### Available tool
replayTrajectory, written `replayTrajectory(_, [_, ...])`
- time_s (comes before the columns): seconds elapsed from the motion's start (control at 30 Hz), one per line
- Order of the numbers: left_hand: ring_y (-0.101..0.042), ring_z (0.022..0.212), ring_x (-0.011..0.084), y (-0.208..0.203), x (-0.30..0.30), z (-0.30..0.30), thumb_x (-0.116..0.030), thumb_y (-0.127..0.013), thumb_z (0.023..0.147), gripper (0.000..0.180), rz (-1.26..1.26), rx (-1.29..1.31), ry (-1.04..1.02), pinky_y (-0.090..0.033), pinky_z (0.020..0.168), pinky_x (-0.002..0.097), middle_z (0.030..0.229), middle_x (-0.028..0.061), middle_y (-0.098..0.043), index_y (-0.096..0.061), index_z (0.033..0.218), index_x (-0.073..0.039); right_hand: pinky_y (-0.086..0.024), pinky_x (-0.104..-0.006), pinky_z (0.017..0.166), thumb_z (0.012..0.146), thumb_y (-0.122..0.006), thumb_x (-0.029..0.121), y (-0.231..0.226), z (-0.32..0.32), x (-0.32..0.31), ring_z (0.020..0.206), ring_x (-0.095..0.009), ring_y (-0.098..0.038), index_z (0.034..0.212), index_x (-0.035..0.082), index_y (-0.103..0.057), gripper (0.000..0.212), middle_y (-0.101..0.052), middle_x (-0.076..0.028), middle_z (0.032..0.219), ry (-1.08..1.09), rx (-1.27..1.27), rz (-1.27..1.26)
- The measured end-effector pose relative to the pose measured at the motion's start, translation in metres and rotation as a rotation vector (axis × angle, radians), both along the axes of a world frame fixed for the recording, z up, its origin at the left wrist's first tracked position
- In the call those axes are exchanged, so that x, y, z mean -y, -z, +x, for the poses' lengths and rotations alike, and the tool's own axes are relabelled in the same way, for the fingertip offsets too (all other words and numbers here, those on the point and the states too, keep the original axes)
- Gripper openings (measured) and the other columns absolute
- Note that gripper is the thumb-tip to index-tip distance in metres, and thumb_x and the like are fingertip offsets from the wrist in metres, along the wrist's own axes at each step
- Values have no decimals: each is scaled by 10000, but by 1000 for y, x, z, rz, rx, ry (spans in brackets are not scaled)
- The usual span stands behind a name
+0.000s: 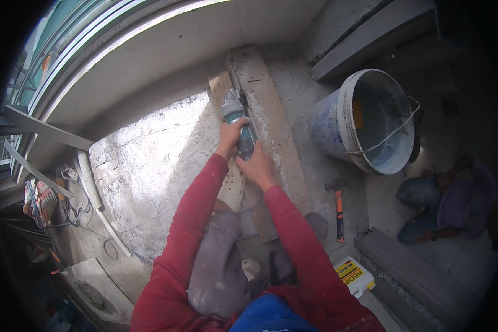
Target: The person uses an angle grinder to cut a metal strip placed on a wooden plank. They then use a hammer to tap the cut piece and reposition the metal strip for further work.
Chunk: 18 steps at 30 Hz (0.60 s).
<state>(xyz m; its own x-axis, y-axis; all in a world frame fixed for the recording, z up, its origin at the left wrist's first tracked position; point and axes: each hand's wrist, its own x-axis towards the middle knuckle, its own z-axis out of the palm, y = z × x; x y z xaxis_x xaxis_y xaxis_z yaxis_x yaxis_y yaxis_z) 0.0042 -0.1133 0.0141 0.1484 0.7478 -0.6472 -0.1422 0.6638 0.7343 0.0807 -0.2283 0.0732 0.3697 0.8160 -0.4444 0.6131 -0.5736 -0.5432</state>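
Both hands hold a dusty teal power tool (234,108) that looks like an angle grinder, its grey head pointing away from me. My left hand (231,135) is wrapped round its body near the head. My right hand (257,165) grips the rear end, closer to me. The tool lies along a narrow dark strip (239,83), maybe a metal profile, beside a long dusty board (270,113). A short piece of wood (220,86) sits left of the head. Whether the disc touches anything is hidden.
A large whitish bucket (329,124) with a wire handle lies tilted at the right. Near it are an orange-handled hammer (339,216) and a yellow-and-white container (355,275). Another person (454,202) sits far right. A scratched pale panel (144,166) and cables (77,210) lie left.
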Motion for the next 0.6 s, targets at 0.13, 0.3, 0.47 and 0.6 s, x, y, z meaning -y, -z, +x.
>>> replayTrajectory(0.13, [-690,718,204,1,-3,0,-197,-812,786,389,-18,-1,8,-575,649,373,904,108,-707,-681,1058,48,-552,-548,849,792,-771,390,-3,0,-2,962,-487,-703,1184,-47,-504,645,-713,-321,999,-14,6,10])
replayTrajectory(0.3, [-692,715,220,2,-6,0,-193,-822,772,403,-41,1,-11,-570,640,392,907,136,-710,-689,1029,88,-553,-545,849,788,-774,383,-5,1,-5,957,-490,-702,1174,-53,-506,641,-711,-324,991,-13,0,-1])
replayTrajectory(0.47, [-694,719,215,1,-4,1,-186,-821,778,393,-27,4,-15,-573,644,388,917,130,-713,-689,1041,75,-548,-547,855,779,-780,394,-1,0,-3,969,-491,-696,1203,-53,-507,675,-712,-314,995,-8,8,21])
replayTrajectory(0.6, [-687,725,201,-3,3,0,-191,-816,786,379,-14,-9,8,-573,656,379,921,108,-709,-689,1055,44,-542,-545,869,771,-791,409,2,0,3,995,-487,-691,1262,-47,-513,726,-715,-303,1016,5,-5,-10])
